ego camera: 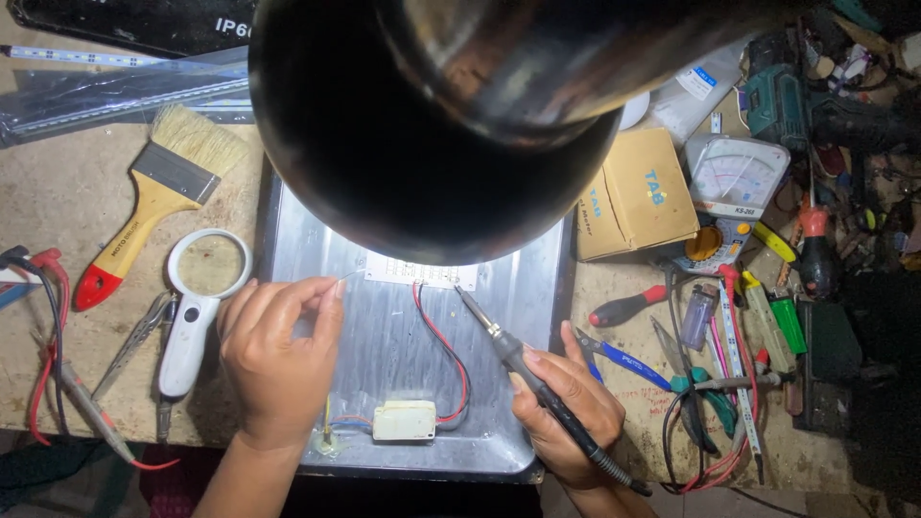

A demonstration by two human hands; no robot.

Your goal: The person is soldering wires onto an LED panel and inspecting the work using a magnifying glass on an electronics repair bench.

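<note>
Overhead, black lamp shade [432,125] fills upper centre, hiding far half of metal tray [508,288] and most of white LED board [422,272]. Left hand [278,360] pinches thin solder wire [347,275] toward board's near-left corner. Right hand [566,408] grips soldering iron [518,364], tip just beside board's near edge. Bare tray between hands; small white driver box [404,420] near front rim. Cluttered tools crowd right bench edge.

A worn wooden bench [86,317] carries a metal tray [518,288], paintbrush [158,206], magnifier [197,307] and cardboard box [635,192].
</note>
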